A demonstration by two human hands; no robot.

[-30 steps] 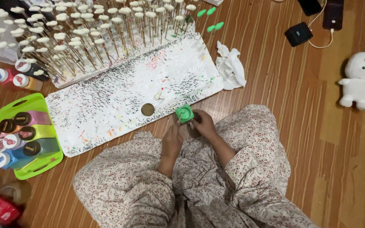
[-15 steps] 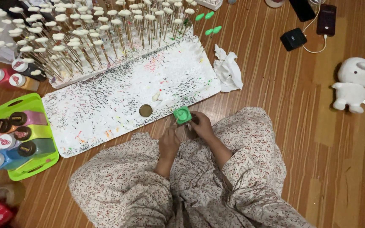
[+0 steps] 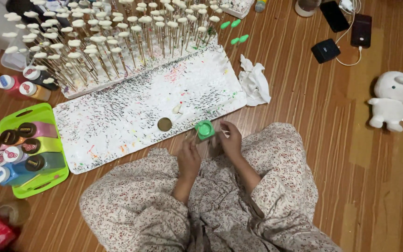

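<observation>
Your left hand [image 3: 190,157] and right hand [image 3: 230,138] both grip a small green paint pot [image 3: 205,129], at the near edge of the speckled white board [image 3: 117,116], just right of a brown lid [image 3: 164,124].

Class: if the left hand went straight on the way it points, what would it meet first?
Probably the green pot, just beyond the left hand; past it lies the speckled board. Depth is unclear.
</observation>
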